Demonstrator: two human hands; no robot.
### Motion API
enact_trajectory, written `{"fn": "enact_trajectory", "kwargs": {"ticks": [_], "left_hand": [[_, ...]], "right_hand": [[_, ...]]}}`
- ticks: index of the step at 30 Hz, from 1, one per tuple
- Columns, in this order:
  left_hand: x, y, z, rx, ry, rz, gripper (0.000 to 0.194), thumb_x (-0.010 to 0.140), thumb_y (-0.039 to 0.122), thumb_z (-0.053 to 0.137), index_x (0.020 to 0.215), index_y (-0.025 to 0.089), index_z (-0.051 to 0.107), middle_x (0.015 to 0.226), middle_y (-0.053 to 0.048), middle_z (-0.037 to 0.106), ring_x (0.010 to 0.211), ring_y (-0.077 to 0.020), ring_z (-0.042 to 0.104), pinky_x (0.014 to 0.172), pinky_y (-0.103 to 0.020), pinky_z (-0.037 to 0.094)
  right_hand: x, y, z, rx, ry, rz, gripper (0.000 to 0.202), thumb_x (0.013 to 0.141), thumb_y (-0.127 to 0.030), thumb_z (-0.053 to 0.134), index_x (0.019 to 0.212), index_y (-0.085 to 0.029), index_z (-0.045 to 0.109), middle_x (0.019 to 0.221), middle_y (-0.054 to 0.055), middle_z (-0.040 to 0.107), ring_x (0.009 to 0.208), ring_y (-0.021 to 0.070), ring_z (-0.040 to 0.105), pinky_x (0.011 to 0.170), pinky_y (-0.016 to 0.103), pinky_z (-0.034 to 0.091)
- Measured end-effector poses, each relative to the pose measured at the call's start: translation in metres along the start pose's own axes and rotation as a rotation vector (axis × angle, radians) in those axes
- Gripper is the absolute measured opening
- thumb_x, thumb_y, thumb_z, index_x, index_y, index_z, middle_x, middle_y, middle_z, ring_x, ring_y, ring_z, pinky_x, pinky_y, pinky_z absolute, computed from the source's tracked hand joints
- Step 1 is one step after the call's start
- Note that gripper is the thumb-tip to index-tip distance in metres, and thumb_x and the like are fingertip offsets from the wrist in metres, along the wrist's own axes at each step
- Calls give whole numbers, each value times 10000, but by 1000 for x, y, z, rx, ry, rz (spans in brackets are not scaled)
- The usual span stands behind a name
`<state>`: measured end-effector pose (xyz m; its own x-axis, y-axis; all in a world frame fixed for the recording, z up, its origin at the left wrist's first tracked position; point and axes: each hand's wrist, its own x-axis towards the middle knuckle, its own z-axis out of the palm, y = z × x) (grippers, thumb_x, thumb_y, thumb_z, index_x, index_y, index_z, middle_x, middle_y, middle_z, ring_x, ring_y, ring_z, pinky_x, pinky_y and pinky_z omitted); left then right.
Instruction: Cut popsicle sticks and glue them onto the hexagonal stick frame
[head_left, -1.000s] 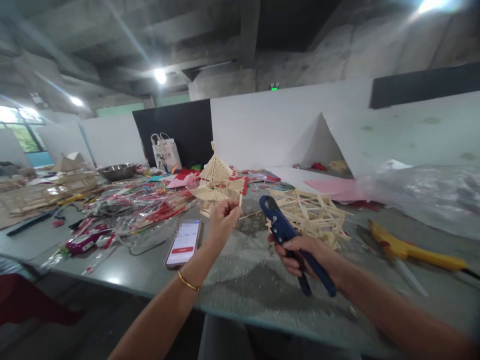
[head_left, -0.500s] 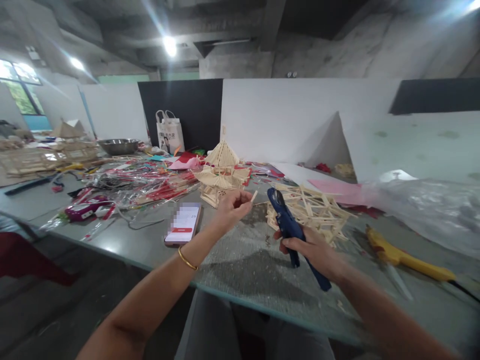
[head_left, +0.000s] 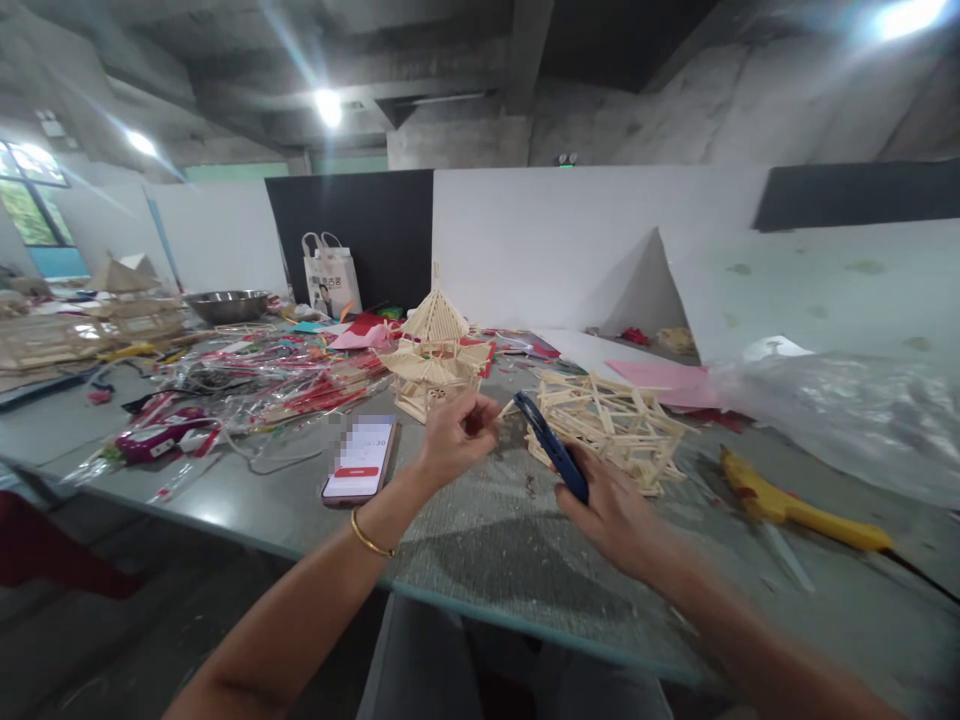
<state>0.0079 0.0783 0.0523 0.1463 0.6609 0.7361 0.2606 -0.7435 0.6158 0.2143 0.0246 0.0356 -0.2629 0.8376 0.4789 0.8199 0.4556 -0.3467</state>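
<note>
Between the fingertips of my left hand (head_left: pixel 459 437) is a short, pale wooden stick (head_left: pixel 507 409). My right hand (head_left: pixel 619 512) is wrapped round a dark blue hand cutter (head_left: pixel 553 445), whose jaw end reaches the stick's free end. Whether the jaws press on the stick I cannot make out. Behind my left hand stands a stick-built pagoda model (head_left: pixel 436 340) with a pointed roof. An open lattice frame of sticks (head_left: pixel 611 425) sits just beyond my right hand.
A phone (head_left: pixel 361 460) lies left of my left forearm. At the right rests a yellow glue gun (head_left: pixel 802 515), with crumpled clear plastic (head_left: pixel 847 420) behind it. Red sticks and wrappers (head_left: pixel 300 385) spread over the left side, near a metal bowl (head_left: pixel 227 306).
The cutter has swung round, its handles have drawn together, and its jaw end has moved left to the stick. My left hand stays near the same place, still pinching the stick.
</note>
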Motion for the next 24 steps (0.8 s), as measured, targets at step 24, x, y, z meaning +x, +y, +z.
{"fn": "enact_trajectory", "kwargs": {"ticks": [24], "left_hand": [[-3, -3, 6, 77, -24, 103, 67, 665, 121, 574, 664, 186, 560, 589, 26, 535, 529, -83, 446, 517, -203, 349]], "right_hand": [[-4, 5, 11, -38, 21, 40, 417, 780, -280, 448, 1157, -120, 527, 1035, 153, 658, 939, 276, 620, 835, 394, 448]]}}
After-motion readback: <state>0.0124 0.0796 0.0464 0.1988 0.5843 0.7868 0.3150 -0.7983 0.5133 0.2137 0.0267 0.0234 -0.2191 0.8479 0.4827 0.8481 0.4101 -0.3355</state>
